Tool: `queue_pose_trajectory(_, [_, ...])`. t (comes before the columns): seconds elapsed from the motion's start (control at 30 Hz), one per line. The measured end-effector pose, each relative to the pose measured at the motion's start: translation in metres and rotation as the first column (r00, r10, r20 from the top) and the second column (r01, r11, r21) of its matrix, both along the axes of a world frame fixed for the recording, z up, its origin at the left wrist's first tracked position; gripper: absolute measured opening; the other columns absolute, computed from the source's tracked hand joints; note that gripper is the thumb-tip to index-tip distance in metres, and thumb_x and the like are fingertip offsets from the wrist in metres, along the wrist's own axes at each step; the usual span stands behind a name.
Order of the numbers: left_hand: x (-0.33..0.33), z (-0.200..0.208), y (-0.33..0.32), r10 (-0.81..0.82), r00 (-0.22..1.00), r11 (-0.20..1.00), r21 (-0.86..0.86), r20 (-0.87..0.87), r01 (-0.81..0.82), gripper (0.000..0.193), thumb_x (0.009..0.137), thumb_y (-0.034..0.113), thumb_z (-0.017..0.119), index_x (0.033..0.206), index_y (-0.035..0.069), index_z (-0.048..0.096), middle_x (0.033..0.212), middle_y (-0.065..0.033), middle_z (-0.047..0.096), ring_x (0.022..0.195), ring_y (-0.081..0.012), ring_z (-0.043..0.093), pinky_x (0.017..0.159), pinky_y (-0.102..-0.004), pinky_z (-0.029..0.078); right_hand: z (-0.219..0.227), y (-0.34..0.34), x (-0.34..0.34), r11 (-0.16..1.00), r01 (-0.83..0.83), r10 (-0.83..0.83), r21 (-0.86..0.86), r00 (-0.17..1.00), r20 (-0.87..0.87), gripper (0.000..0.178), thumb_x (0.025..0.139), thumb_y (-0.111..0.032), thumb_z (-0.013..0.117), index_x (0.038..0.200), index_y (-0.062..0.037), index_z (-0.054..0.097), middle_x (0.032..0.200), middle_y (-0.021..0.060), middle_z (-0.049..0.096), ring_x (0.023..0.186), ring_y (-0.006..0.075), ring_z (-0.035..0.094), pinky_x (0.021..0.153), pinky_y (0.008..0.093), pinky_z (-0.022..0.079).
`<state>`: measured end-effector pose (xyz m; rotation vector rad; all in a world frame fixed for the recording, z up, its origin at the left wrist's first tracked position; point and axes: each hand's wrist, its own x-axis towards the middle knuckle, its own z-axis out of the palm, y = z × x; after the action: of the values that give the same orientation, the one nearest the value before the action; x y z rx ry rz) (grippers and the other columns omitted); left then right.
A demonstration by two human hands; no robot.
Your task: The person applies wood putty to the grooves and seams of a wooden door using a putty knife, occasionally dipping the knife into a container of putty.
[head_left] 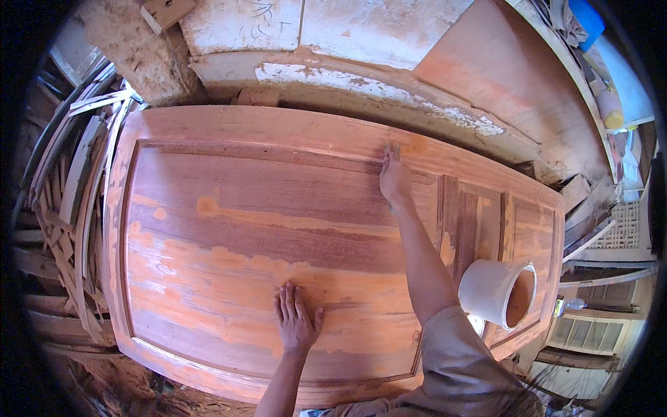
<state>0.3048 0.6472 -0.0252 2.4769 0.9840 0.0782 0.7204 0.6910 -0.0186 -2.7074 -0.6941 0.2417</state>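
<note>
A large reddish-brown wooden door (264,181) with recessed panels lies flat before me, with pale orange patches of filler spread along its grain. On the big panel rests my left hand (297,321), palm down, its fingers stretched out and nothing held. My right hand (395,179) reaches to the door's far rail, its fingers closed and pressed near the moulding. Whatever it grips is too small to make out. To the right of my right arm, a white bucket (479,290) with an orange-brown inside sits on the door. A white round thing (476,324) beside it is partly hidden by my sleeve.
Stacked wood strips and offcuts (76,208) crowd the left side. Beyond the door's far edge stand pale boards (375,31). At the right are more wood pieces (590,208), a clear bottle (574,304) and a louvred panel (587,333).
</note>
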Motion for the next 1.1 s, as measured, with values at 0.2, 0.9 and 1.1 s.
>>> queue_pose_trajectory(0.2, [-0.008,-0.003,0.003,0.026,1.000,1.000,0.011,0.016,-0.026,0.075,0.093,0.044,0.056,0.147,-0.002,0.031,0.155,-0.0236,0.028,0.146,-0.0401,0.024,0.119,-0.0561,0.016,0.024,-0.026,0.006,0.966,-0.210,0.226,0.153,0.970,-0.091,0.034,0.101,-0.023,0.048,0.130,-0.0111,0.059,0.116,0.0221,0.066,0.104,0.0416,0.063,0.089,0.0487,0.052])
queue_pose_trajectory(0.9, [-0.001,0.000,-0.001,0.022,1.000,1.000,0.001,-0.020,-0.022,0.074,0.093,0.045,0.055,0.146,-0.002,0.034,0.152,-0.0233,0.034,0.145,-0.0390,0.028,0.118,-0.0561,0.019,0.082,-0.082,0.160,0.624,-0.717,0.615,-0.309,0.695,-0.372,0.035,0.099,-0.030,0.055,0.129,-0.0121,0.062,0.122,0.0167,0.066,0.109,0.0330,0.065,0.094,0.0408,0.052])
queue_pose_trajectory(1.1, [0.002,0.004,0.002,0.016,1.000,1.000,0.006,0.019,-0.016,0.073,0.094,0.045,0.054,0.146,-0.002,0.034,0.152,-0.0238,0.034,0.144,-0.0396,0.028,0.118,-0.0563,0.019,0.049,-0.104,0.113,0.958,-0.278,0.285,0.069,0.944,-0.168,0.039,0.101,-0.026,0.052,0.136,-0.0099,0.056,0.126,0.0192,0.064,0.113,0.0315,0.064,0.096,0.0389,0.051])
